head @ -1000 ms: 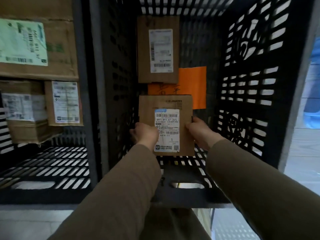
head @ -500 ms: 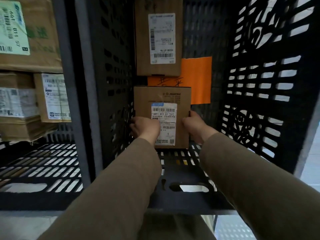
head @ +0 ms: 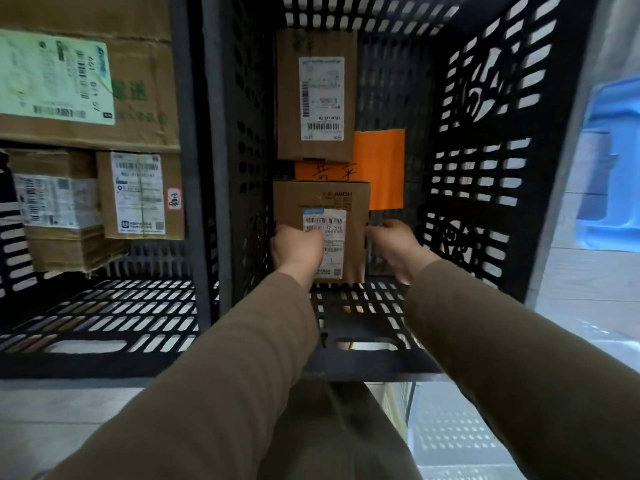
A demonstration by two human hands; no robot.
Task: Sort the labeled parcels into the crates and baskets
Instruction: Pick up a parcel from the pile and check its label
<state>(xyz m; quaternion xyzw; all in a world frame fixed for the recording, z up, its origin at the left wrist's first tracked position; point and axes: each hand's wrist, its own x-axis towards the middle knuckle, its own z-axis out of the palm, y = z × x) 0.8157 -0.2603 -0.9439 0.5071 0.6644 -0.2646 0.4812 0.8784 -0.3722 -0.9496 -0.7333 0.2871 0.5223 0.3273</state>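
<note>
In the black crate [head: 360,323], the left hand [head: 294,251] gripped the left edge of the upright box [head: 322,199]; the right hand [head: 394,247] had fingertips at its right edge, grip unclear. The box stood on the crate floor close to the left wall, open floor to its right, its label [head: 332,223] reading "811 57". Behind stood a handwritten orange sheet [head: 381,168], then a second box [head: 317,95], also labelled
</note>
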